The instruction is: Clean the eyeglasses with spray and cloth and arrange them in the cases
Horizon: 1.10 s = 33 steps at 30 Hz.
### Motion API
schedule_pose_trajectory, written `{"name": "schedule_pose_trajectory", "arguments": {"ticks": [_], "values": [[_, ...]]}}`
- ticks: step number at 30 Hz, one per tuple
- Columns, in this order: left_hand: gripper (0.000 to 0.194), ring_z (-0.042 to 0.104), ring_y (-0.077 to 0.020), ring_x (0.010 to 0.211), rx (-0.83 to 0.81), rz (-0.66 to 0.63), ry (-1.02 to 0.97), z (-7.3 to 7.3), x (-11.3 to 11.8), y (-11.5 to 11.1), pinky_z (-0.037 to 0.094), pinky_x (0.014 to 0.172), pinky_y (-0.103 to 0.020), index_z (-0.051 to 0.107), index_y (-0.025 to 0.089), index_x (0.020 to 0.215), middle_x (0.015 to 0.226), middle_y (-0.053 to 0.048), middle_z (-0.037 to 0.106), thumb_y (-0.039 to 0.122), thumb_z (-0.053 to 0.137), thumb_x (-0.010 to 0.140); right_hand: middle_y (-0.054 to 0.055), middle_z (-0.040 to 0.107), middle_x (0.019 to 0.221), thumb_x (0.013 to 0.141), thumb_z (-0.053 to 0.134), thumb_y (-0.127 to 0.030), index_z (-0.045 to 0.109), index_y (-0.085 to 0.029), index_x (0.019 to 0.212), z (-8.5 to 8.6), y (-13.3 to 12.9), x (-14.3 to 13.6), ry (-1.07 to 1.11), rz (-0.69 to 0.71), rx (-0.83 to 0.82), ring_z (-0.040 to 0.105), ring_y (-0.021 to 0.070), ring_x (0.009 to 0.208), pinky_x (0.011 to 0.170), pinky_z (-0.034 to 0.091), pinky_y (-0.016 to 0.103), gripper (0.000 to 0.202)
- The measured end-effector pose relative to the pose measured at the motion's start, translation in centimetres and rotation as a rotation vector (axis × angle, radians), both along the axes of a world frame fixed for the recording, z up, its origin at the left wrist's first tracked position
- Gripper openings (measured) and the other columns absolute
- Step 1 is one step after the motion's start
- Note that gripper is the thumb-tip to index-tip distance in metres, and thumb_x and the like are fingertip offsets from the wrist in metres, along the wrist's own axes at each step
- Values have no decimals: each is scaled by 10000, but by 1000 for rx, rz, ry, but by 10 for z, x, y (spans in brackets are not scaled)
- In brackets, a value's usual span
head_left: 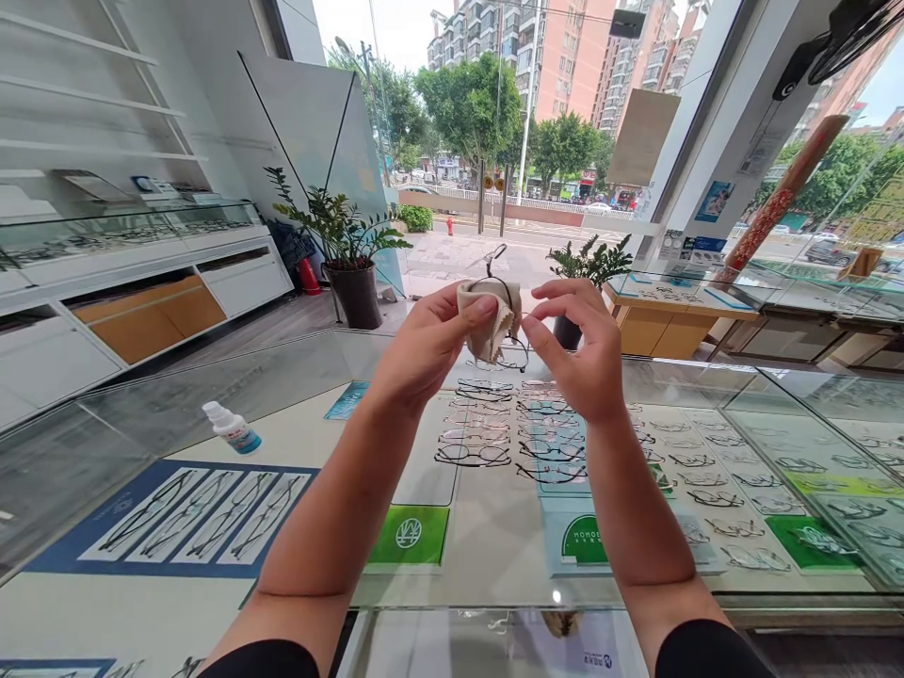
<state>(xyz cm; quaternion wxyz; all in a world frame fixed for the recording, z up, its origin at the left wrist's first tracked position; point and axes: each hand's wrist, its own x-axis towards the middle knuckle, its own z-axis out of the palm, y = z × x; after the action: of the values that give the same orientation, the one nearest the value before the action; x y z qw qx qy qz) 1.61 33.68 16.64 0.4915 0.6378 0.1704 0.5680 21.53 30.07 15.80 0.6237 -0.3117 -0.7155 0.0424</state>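
Observation:
My left hand (442,334) is closed on a beige cleaning cloth (482,315), thumb on top, folded over a pair of dark-framed eyeglasses (498,256). Part of the frame sticks out above the cloth; the cloth hides much of the rest. Just to the right, my right hand (579,344) has its thumb and fingers curved and apart, close to the cloth's edge. Whether a fingertip touches the frame is hard to make out. Both hands are raised above the glass display counter (487,584), over rows of eyeglasses (475,457).
A white spray bottle (232,428) stands at the left on the counter, near a blue display board (162,565) with several glasses. Green cards (408,535) lie under the glass. Potted plants (357,292) stand beyond, before the window. Another display counter (141,311) runs along the left wall.

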Motion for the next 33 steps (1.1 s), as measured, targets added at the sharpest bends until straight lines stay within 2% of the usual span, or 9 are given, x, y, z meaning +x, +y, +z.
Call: {"name": "schedule_pose_trajectory", "arguments": {"ticks": [5, 10, 12, 16, 19, 24, 28, 33], "values": [[436, 756, -208, 878, 29, 40, -2, -2, 1, 2, 605, 784, -334, 819, 215, 953, 926, -71, 812, 621, 946, 860, 38, 778, 1294, 994, 790, -340, 851, -326, 953, -4, 5, -2, -75, 21, -39, 659, 313, 1304, 1194, 476, 577, 75], [470, 657, -150, 676, 18, 22, 10, -5, 4, 3, 528, 598, -287, 828, 204, 1000, 886, -65, 803, 646, 926, 874, 45, 773, 1288, 995, 804, -362, 860, -316, 929, -8, 19, -4, 20, 277, -186, 687, 273, 1290, 1217, 505, 543, 98], [471, 639, -144, 659, 22, 29, 12, -5, 5, 3, 512, 579, -279, 832, 203, 994, 876, -64, 799, 645, 933, 866, 44, 769, 1288, 1003, 798, -411, 849, -309, 914, -8, 23, -3, 59, 383, -253, 695, 261, 1286, 1217, 522, 522, 145], [463, 696, -170, 738, 48, 67, 23, -4, 5, 1, 537, 630, -287, 847, 199, 1004, 921, -84, 823, 623, 951, 852, 40, 785, 1254, 991, 794, -542, 829, -297, 928, -8, 24, -1, 63, 484, -404, 693, 257, 1292, 1167, 577, 479, 255], [471, 747, -200, 822, 72, 81, 25, -4, 5, -1, 579, 700, -304, 854, 190, 1034, 966, -102, 839, 615, 952, 855, 43, 816, 1141, 965, 810, -600, 832, -289, 964, -9, 26, 0, 74, 543, -508, 723, 256, 1209, 1170, 586, 496, 312], [493, 791, -226, 887, 56, -2, 60, -1, 4, -5, 632, 772, -323, 856, 180, 1066, 1005, -123, 852, 625, 933, 872, 43, 830, 1076, 957, 826, -610, 848, -279, 976, -14, 31, 4, 105, 687, -577, 752, 247, 1100, 1180, 584, 511, 332], [479, 788, -212, 843, 59, -46, 68, 0, 3, -5, 637, 744, -306, 860, 177, 1033, 980, -119, 852, 633, 910, 896, 62, 829, 1085, 983, 797, -616, 870, -254, 1092, -14, 29, 6, 82, 702, -592, 733, 243, 1131, 1166, 580, 477, 385], [552, 681, -153, 621, 65, 44, 33, -5, 9, -1, 542, 556, -255, 839, 161, 888, 788, -92, 800, 712, 879, 891, 54, 831, 1154, 994, 788, -617, 856, -259, 1232, -7, 22, 3, 17, 681, -571, 695, 248, 1208, 1159, 562, 451, 435]]}}
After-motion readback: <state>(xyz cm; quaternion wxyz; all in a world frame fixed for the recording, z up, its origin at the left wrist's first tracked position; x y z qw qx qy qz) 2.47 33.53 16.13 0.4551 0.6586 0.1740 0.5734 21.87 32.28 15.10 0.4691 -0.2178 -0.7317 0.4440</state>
